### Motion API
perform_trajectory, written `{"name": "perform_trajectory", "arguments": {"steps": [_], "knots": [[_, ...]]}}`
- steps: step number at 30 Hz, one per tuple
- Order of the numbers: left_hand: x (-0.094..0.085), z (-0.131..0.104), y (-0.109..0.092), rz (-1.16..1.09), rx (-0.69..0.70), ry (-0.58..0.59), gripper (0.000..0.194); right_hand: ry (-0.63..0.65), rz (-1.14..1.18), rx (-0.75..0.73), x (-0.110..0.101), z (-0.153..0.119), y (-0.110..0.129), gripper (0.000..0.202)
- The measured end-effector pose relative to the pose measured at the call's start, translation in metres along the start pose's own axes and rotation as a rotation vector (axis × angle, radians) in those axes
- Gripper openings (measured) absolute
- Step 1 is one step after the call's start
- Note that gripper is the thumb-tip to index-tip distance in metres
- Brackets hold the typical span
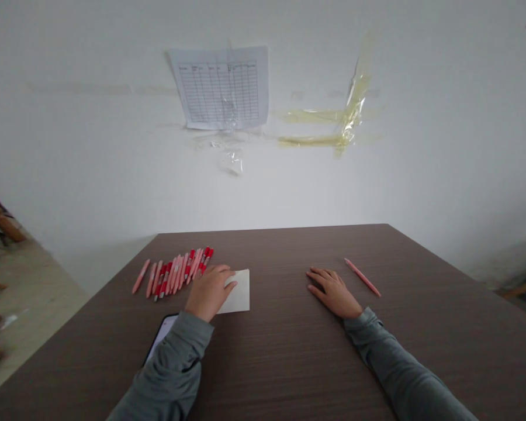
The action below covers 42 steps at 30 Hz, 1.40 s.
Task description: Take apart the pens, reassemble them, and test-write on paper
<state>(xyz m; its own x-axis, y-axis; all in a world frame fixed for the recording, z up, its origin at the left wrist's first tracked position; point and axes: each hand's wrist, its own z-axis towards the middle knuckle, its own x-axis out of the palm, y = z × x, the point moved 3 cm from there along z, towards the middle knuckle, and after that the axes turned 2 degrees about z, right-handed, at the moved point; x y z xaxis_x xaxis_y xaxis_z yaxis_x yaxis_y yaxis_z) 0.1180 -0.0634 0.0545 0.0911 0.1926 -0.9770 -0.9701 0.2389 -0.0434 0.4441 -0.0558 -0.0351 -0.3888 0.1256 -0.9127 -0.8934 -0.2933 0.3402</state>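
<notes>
My left hand (209, 290) lies palm down over the left part of a small white sheet of paper (241, 292), its fingers stretched out. Just beyond and left of that hand, several pink and red pens (173, 276) lie side by side in a slanted row. My right hand (333, 291) rests flat on the brown table, fingers loosely spread, holding nothing. A single pink pen (363, 278) lies at a slant to the right of it, apart from the fingers. Under my left forearm shows part of a phone (161, 336); the sleeve hides the rest.
The dark brown table (280, 362) stands against a white wall. A printed table sheet (221, 88) is taped to the wall, with yellowish tape strips (315, 140) to its right. Beyond the table's left edge, the floor (30, 292) and wooden furniture parts (0, 216) are visible.
</notes>
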Motion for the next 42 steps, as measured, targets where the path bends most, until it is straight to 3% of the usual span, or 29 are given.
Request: {"name": "perform_trajectory", "arguments": {"steps": [5, 8, 11, 16, 25, 42], "knots": [[-0.010, 0.017, 0.053, 0.193, -0.154, -0.007, 0.029, -0.005, 0.006, 0.003, -0.001, 0.001, 0.001, 0.046], [-0.002, 0.028, 0.077, 0.223, -0.217, 0.014, 0.027, -0.003, -0.002, 0.004, -0.001, 0.001, 0.001, 0.046], [0.009, 0.033, 0.087, 0.269, -0.265, 0.009, 0.026, -0.001, -0.005, 0.007, -0.003, 0.000, 0.002, 0.046], [0.023, 0.036, 0.085, 0.289, -0.311, 0.011, 0.029, -0.007, -0.006, -0.003, -0.004, 0.001, 0.001, 0.046], [0.025, 0.040, 0.084, 0.347, -0.324, 0.026, 0.035, -0.005, -0.001, 0.003, -0.006, -0.001, 0.002, 0.045], [0.001, 0.045, 0.066, 0.251, -0.352, -0.115, 0.036, 0.011, -0.009, 0.018, -0.008, -0.001, 0.005, 0.047]]}}
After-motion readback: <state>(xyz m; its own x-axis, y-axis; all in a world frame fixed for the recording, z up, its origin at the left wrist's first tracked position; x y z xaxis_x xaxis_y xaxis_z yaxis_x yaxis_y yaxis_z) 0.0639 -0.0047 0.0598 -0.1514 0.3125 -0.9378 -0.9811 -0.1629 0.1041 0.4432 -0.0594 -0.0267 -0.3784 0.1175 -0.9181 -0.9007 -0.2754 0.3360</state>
